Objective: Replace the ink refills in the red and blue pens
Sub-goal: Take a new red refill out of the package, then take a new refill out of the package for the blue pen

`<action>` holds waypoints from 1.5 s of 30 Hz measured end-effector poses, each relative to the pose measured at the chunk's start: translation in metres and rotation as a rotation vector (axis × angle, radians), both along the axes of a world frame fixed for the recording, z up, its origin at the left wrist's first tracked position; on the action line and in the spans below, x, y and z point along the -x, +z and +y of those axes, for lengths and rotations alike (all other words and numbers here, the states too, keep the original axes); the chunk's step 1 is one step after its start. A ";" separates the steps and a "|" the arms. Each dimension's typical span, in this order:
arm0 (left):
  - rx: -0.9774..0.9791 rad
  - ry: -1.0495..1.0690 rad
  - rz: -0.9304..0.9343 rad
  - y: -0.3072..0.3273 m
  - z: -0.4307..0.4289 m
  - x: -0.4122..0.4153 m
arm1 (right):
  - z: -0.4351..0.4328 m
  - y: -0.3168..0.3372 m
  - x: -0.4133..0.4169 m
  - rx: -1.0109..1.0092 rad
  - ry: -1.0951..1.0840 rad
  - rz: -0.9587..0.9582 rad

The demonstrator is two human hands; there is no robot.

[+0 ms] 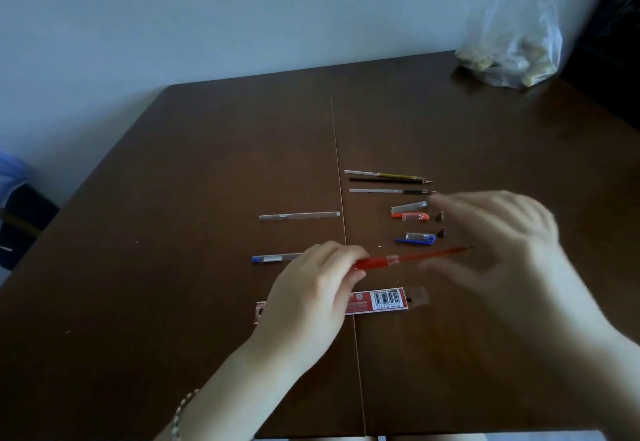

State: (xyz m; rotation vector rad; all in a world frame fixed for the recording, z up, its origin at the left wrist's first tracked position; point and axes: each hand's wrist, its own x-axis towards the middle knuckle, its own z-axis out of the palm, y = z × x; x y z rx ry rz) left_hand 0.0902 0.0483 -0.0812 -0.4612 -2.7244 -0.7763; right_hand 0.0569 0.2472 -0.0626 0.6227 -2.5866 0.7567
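- Two bare hands are over the brown table (207, 163).
- The left hand (311, 288) has its fingers (341, 253) closed around the red pen (377, 262). A red refill (436, 254) sticks out of the pen, away from those fingers toward the right hand.
- The right hand (502, 243) is blurry. Its fingers are spread apart and hold nothing. The tip of the red refill is just beside them.
- The blue pen (273, 258) lies on the table, and one end goes under the left fingers.
- A red refill pack (381, 301) with a barcode lies just below the left fingers, partly under the hand.
- A red cap (412, 217), a blue cap (417, 238) and a clear cap (408, 206) lie near the right fingertips, with two small dark tips (441, 231) beside them.
- Three thin refills (388, 181) lie just past the right fingers.
- A clear pen barrel (299, 216) lies past the left fingers.
- A plastic bag (512, 42) sits far off at the table's corner.
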 end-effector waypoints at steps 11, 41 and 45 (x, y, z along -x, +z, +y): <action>-0.123 0.003 -0.028 -0.001 0.006 -0.006 | -0.015 -0.009 -0.009 0.823 0.098 -0.577; 0.210 0.265 -0.027 -0.030 -0.036 0.050 | -0.003 -0.056 0.000 0.058 -0.075 -0.509; 0.052 0.088 0.053 -0.019 -0.012 0.018 | -0.009 -0.056 0.001 0.086 -0.062 -0.535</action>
